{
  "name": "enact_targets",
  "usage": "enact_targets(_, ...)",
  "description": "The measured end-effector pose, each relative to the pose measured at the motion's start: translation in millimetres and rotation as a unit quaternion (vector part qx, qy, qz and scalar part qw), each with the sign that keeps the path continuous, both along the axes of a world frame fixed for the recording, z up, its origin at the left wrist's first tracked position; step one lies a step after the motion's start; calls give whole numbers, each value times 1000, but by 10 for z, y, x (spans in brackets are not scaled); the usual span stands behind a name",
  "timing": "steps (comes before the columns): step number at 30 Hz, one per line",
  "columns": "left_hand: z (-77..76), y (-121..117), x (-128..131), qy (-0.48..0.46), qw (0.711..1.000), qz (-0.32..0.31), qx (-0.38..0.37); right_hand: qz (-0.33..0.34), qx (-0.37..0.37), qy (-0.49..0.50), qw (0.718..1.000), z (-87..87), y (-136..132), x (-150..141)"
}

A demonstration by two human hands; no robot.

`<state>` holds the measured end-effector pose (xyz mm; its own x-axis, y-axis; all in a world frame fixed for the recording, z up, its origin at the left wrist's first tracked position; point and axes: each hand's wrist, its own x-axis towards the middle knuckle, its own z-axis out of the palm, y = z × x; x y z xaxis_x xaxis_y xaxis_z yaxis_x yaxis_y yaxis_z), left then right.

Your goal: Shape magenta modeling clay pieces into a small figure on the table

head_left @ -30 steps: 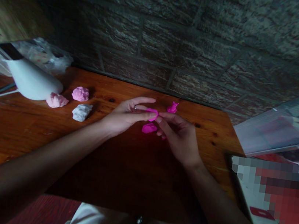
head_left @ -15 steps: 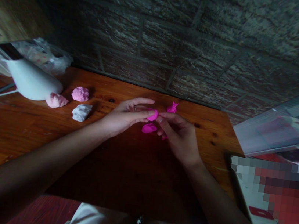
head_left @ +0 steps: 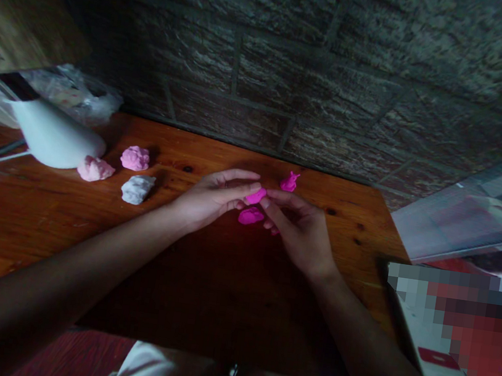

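Observation:
Between my two hands, above the wooden table [head_left: 200,280], is a small flattened piece of bright pink modelling clay [head_left: 257,196]. My left hand [head_left: 212,198] pinches it from the left with thumb and fingers. From the right, the thumb and forefinger of my right hand [head_left: 299,229] close on its edge. Another bright pink clay lump [head_left: 251,216] lies on the table just below. Behind my right hand stands a small magenta clay shape [head_left: 289,181] with thin points on top. Some pink at my right hand's lower fingers is too small to make out.
Left of my hands lie a pink clay lump [head_left: 134,158], a paler pink one [head_left: 95,169] and a white one [head_left: 137,189]. A white lamp-like base [head_left: 55,135] and crumpled plastic [head_left: 77,95] stand farther left. A stone-block wall [head_left: 257,77] borders the table's back; a tablet-like device [head_left: 439,339] is right.
The held clay has turned slightly and its outline looks less round. My left fingers have shifted a little, and the loose lumps stay in place.

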<state>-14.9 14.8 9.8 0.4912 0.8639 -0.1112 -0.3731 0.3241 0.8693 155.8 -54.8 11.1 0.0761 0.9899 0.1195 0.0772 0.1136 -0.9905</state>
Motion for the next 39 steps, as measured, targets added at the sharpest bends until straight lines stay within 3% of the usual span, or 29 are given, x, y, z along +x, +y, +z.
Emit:
enact_targets(6,-13,-19,27,0,999,25,20,-9,2,-8,1000,2,5,-18)
enact_targets(14,31,-17,-3,13,1000,-11,20,-19,7,-13,1000,4,-7,-28)
enact_targets(27,29,3,-43,36,999,-19,23,-27,18,-45,998,-27,-17,-27)
enact_targets(39,72,8,-47,15,1000,-25,-8,15,35,-28,999,10,-25,-17)
